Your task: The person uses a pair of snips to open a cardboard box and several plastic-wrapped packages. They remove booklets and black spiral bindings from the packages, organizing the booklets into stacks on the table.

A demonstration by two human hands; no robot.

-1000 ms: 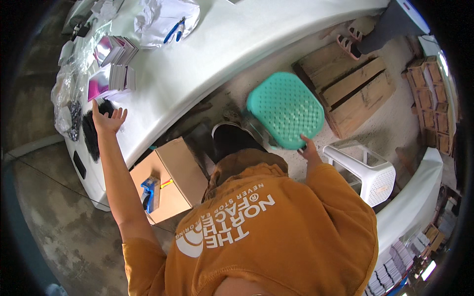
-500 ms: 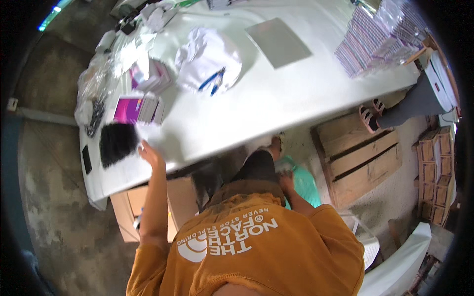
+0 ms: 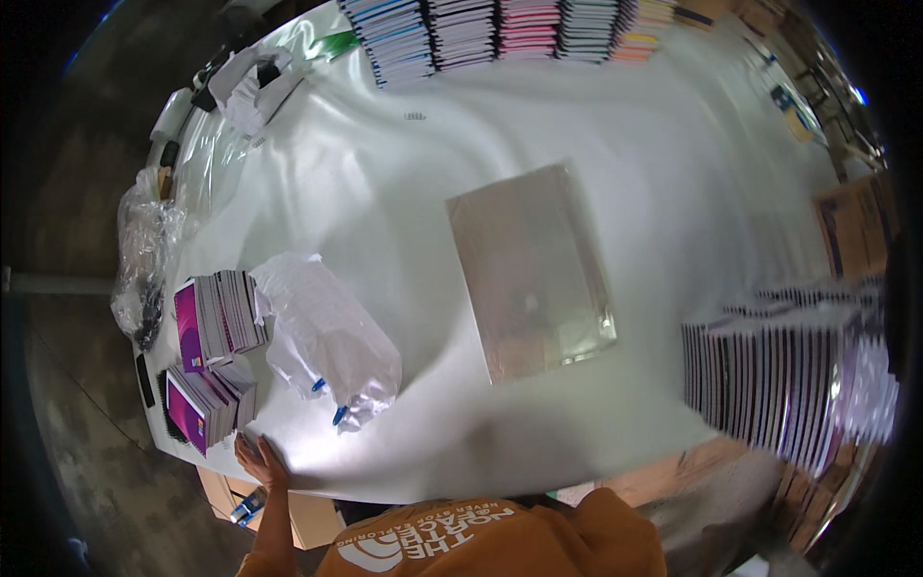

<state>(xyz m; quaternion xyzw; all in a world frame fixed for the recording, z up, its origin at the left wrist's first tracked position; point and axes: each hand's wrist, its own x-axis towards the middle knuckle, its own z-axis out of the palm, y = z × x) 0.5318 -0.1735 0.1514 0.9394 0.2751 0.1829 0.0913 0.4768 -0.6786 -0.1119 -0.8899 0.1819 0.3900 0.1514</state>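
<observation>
My left hand (image 3: 258,460) rests flat on the near left edge of the white table (image 3: 615,125), fingers spread, holding nothing. Just beyond it lie two short stacks of purple-covered booklets (image 3: 207,361) and a crumpled clear plastic bag (image 3: 327,337) with blue pens inside. My right hand is out of view, below my orange sweatshirt (image 3: 500,543). A flat clear-wrapped pack (image 3: 529,269) lies in the middle of the table.
A tall stack of purple booklets (image 3: 788,375) stands at the table's right edge. Rows of stacked notebooks (image 3: 500,29) line the far side. Bunched plastic bags (image 3: 144,250) hang at the left end. A cardboard box (image 3: 288,510) sits under the table.
My head has risen from under the table; the view now looks down on the tabletop. My left hand stays on the table edge. My right hand, earlier near a green stool, has left view.
</observation>
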